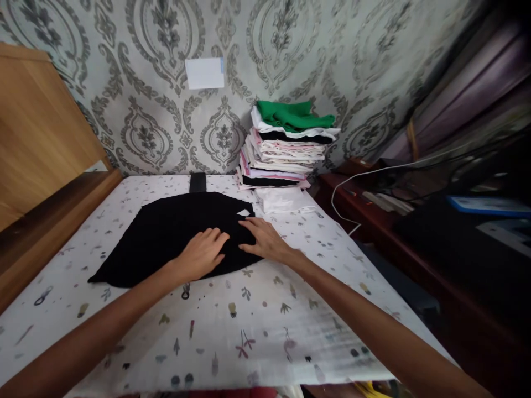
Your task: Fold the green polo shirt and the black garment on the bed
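A black garment (166,232) lies spread on the patterned white sheet, its narrow corner pointing to the near left. My left hand (203,253) rests on the cloth near its middle right, fingers stretched out and pressing on it. Over the garment's right end lies my right hand (265,239), with fingers spread and thumb apart. Just beyond those fingertips a small white patch (243,213) shows at the garment's right edge. Neither hand has the fabric gripped between its fingers. What kind of garment it is I cannot tell.
A tall stack of folded clothes (282,157), topped by a green garment (294,115), stands by the wall. In front of it lies a folded white cloth (284,200). A black strip (198,182) lies behind the garment. Wooden furniture (45,132) borders the left; a white cable (373,172) crosses the right.
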### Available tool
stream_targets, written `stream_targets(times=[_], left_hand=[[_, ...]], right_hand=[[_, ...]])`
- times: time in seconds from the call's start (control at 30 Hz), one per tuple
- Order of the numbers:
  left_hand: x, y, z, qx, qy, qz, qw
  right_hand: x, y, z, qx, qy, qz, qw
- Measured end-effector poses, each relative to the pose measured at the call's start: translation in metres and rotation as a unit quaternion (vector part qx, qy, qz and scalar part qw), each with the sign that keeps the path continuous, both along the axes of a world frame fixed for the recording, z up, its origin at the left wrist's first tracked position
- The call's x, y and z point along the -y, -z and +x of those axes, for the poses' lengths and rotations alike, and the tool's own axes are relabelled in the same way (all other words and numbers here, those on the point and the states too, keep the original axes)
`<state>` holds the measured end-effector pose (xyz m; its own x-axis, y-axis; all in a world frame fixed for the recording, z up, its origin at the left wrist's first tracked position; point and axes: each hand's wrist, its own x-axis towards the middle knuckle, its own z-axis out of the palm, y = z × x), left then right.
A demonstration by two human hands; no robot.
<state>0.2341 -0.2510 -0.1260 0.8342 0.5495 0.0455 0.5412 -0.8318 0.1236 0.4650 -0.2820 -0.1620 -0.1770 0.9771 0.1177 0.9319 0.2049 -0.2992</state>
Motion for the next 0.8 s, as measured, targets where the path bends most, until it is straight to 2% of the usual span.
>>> stream_targets(times=[0.07,0.17,0.37,0.47,0.6,0.7,0.8], left_hand=[[0.006,0.010,0.011,-0.016,-0.013,0.062,0.998],[0.003,0.019,0.002,-0.038,-0.048,0.117,0.991],[-0.006,0.016,-0.044,-0.091,-0.129,0.135,0.978],[-0.007,0.012,-0.062,-0.077,-0.154,0.110,0.979],[-0.018,0.011,-0.093,0.006,-0.192,0.018,0.981],[-0.035,0.015,-0.130,0.036,-0.263,0.022,0.964],[-0.051,0.023,-0.169,0.023,-0.350,0.023,0.936]], right_hand=[[0.004,0.007,-0.007,0.016,-0.034,0.024,0.999],[0.012,0.019,-0.012,0.013,-0.049,0.042,0.998],[0.010,0.028,-0.009,0.030,-0.036,0.104,0.994],[0.006,0.026,-0.009,0.050,-0.024,0.099,0.994],[0.015,0.025,-0.001,0.057,0.037,0.095,0.993],[0.027,0.025,0.015,0.033,0.101,0.104,0.989],[0.036,0.024,0.033,-0.022,0.182,0.085,0.979]])
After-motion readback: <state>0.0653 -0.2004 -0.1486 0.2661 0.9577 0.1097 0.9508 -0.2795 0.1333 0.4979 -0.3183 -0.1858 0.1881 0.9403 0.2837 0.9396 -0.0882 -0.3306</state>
